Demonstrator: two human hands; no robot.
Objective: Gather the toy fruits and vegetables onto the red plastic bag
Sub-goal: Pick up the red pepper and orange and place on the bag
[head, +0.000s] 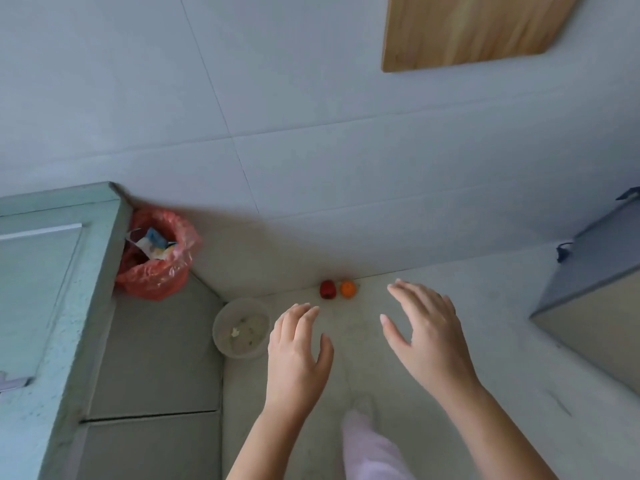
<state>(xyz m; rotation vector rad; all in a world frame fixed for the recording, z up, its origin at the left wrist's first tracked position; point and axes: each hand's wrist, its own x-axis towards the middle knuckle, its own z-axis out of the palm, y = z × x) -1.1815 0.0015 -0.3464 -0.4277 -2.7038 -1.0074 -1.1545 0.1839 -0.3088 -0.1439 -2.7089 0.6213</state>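
Two small toy pieces lie side by side on the floor against the wall: a dark red toy fruit (327, 289) and, touching or almost touching its right side, an orange toy fruit (347, 289). My left hand (298, 351) hovers below and left of them, fingers apart, holding nothing. My right hand (426, 337) is spread open to their lower right, also empty. A red plastic bag (162, 275) stands at the left by the wall, with paper scraps inside it.
A pale green cabinet (52, 306) fills the left side. A round grey bowl (241, 328) with scraps sits on the floor left of my left hand. A grey box (595, 296) stands at the right. A wooden board (467, 29) hangs on the tiled wall.
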